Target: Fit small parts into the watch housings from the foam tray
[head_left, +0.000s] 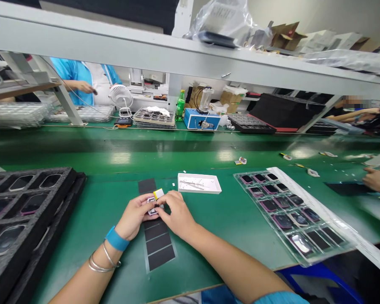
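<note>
Left hand (136, 214) pinching small device casing (152, 207) by edge, low-centre on green surface (215, 232); right hand (176, 213) fingertips bunched against it. Yellow-edged battery (158, 194) at casing's one o'clock; white tray (199, 183) near, at two o'clock.

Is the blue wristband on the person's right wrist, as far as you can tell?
No, the blue wristband sits just behind the left hand, while no band shows behind the right hand.
</note>
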Available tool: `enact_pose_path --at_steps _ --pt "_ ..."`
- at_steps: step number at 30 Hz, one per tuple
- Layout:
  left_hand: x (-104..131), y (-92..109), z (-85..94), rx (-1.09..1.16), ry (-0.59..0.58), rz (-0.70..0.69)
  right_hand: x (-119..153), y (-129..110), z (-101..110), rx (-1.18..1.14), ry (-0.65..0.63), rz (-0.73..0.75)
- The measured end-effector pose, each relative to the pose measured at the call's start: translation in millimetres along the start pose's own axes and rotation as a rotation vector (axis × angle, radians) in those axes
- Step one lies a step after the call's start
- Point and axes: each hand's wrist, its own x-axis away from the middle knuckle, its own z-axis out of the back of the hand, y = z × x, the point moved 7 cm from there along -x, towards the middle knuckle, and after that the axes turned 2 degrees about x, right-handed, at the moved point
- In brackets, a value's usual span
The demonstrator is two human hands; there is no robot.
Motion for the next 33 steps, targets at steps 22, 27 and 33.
enact_pose_path --at_steps 22,27,33 --pt "-3 -8 -9.5 -0.130 -0.117 0.026 -3 25 11 -0.226 0.118 -0.285" --pt "-2 -7 -7.5 -0.099 -0.091 0.035 -5 13 9 -0.056 0.130 -0.133" --pt "0 -7 -8.1 0.146 -0.126 0.140 -1 -7 8 0.247 0.118 0.176"
